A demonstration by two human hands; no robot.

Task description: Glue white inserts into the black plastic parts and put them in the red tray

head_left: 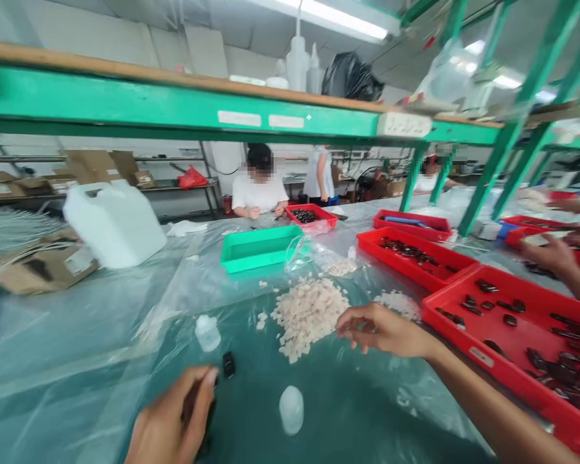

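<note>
A: How far along does the work look?

B: Well short of finished, I'd judge. A broad heap of small, flat, chalky-white chips (309, 312) lies loose on the long green desk (251, 428), so plenty seems left.

A: And what counts as done?

B: Hard to say. Glossy, dark brown, mostly oblong parts (560, 370) lie in the nearest rectangular red plastic tray (536, 325), some scattered, some clustered. Nothing shows whether they are finished or waiting.

A: How are the hands?

B: The left hand (171, 412) has thumb and fingers pinched on what looks like a dark piece (209, 425), mostly hidden and blurred. The right hand (381, 328) is at the heap's right edge, fingers loosely bent; whether it grips a chip, I can't tell.

A: What else is near the left one?

B: A small, shiny black block (229, 365) just beyond the fingertips, and behind that a squat, translucent white plastic bottle (207, 332). A rounded, frosted-white container (291, 410) sits between the hands.

A: And the textures?

B: Clear plastic sheeting (91, 322), wrinkled and shiny, covers much of the desk. The chips look matte and rough in a pile, the brown parts smooth. Behind the heap is a shallow, bright green plastic tray (265, 260).
</note>
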